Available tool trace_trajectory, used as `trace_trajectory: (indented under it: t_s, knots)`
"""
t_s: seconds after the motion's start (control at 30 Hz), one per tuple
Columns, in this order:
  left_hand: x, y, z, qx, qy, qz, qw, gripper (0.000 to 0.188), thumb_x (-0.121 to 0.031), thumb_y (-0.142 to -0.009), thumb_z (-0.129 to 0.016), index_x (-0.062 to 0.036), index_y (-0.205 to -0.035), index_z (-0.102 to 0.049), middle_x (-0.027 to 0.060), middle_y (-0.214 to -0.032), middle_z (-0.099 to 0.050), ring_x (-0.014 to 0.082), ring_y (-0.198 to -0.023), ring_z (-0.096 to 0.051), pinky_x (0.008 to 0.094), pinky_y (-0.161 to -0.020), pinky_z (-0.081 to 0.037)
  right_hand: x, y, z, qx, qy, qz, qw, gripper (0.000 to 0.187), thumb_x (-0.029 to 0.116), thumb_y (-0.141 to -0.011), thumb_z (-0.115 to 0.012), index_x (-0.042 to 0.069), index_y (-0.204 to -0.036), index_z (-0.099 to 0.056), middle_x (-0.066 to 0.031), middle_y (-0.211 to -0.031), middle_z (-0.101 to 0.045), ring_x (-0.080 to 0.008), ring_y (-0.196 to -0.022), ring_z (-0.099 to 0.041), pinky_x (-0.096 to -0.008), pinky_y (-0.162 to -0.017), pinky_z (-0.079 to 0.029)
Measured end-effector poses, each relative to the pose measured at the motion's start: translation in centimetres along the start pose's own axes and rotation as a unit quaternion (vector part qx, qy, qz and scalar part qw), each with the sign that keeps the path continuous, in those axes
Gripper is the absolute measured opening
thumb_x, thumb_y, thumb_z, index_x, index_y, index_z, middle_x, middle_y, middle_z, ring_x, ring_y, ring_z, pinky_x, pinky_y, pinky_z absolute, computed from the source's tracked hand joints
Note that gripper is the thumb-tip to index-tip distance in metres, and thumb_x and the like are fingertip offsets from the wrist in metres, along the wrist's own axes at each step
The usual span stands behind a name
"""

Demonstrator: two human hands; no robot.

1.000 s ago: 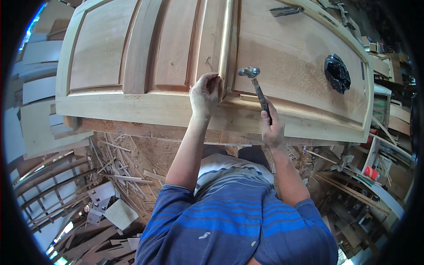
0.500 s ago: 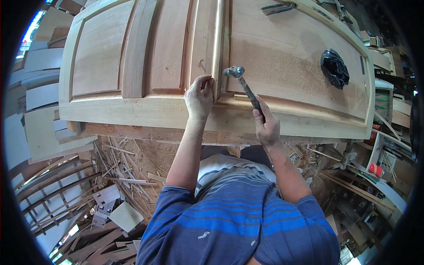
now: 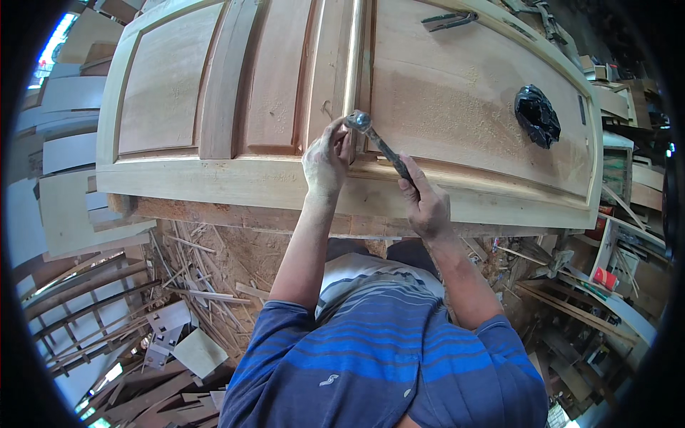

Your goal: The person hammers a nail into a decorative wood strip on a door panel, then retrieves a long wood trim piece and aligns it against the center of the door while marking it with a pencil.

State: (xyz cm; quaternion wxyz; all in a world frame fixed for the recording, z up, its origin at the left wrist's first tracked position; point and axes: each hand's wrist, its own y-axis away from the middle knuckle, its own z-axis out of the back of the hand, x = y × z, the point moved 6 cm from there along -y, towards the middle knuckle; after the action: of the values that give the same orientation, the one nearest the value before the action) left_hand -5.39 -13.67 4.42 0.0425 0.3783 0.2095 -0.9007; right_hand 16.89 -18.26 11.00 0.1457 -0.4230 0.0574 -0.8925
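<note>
My right hand (image 3: 429, 208) is wrapped round the dark handle of a hammer (image 3: 389, 152). The hammer's metal head lies close by the fingertips of my left hand (image 3: 326, 161), over a strip of wooden moulding (image 3: 353, 68). My left fingers are pinched together at that strip; whatever is between them is too small or hidden to make out. Beneath both hands lies a large panelled wooden door (image 3: 264, 175), its pale frame set with reddish-brown panels (image 3: 270, 85).
On the right panel rest a crumpled black plastic bag (image 3: 537, 116), pincers (image 3: 449, 21) and scattered shavings. Wood offcuts (image 3: 203, 292) litter the floor below the bench edge. Boards (image 3: 68, 153) are stacked at left, and cluttered shelving (image 3: 621, 250) stands at right.
The hammer has swung left and slightly down, its head coming to my left fingertips. My right hand has shifted a little left; the left stays pinched at the moulding.
</note>
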Motion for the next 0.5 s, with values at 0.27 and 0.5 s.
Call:
trace_trajectory:
  t_s: [0.27,0.5]
  knots:
    - [0.3,0.3,-0.6,0.014,-0.033,0.023,0.999,0.064,-0.016,-0.096,-0.077,-0.0092,-0.153,-0.050,0.0089,-0.091,-0.079,0.0278,-0.080,-0.077,0.0418,-0.073,-0.060,-1.0,0.3,-0.5,0.056,0.049,-0.044,0.996,0.050,0.020,-0.104,-0.068,0.018,-0.153,-0.059,-0.0165,-0.091,-0.076,-0.0339,-0.075,-0.075,-0.0458,-0.065,-0.058]
    - [0.6,0.4,-0.7,0.018,-0.034,0.019,0.999,0.065,-0.016,-0.095,-0.078,-0.0077,-0.153,-0.050,0.0076,-0.088,-0.078,0.0269,-0.077,-0.076,0.0404,-0.070,-0.059,-0.4,-0.1,-0.7,0.029,0.032,-0.005,0.999,0.049,0.019,-0.105,-0.067,0.018,-0.153,-0.059,-0.0165,-0.090,-0.075,-0.0330,-0.073,-0.075,-0.0457,-0.062,-0.056]
